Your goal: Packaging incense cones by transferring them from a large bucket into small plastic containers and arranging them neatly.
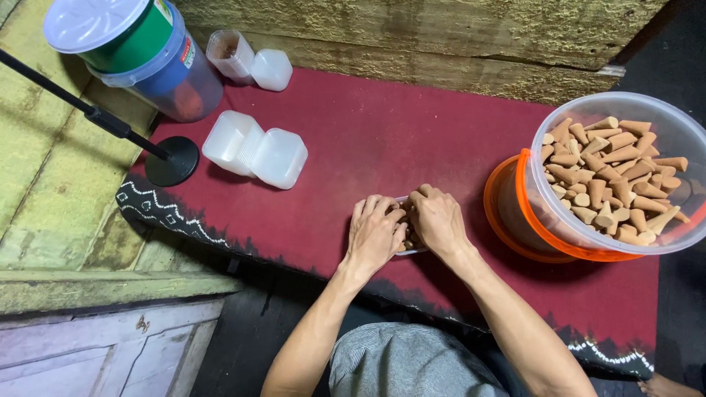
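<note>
On red cloth (pixel 382 140), left hand (pixel 376 234) and right hand (pixel 437 219) both clasping small clear box (pixel 404 225) beside cone-filled bucket (pixel 665 117)

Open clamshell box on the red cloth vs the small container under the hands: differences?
The open clamshell box lies spread flat, untouched, apparently empty; the small container is mostly hidden beneath the left hand and right hand, with brown pieces showing inside. The box sits nearer the black stand base; the container nearer the cone-filled bucket. Both look like translucent plastic.
</note>
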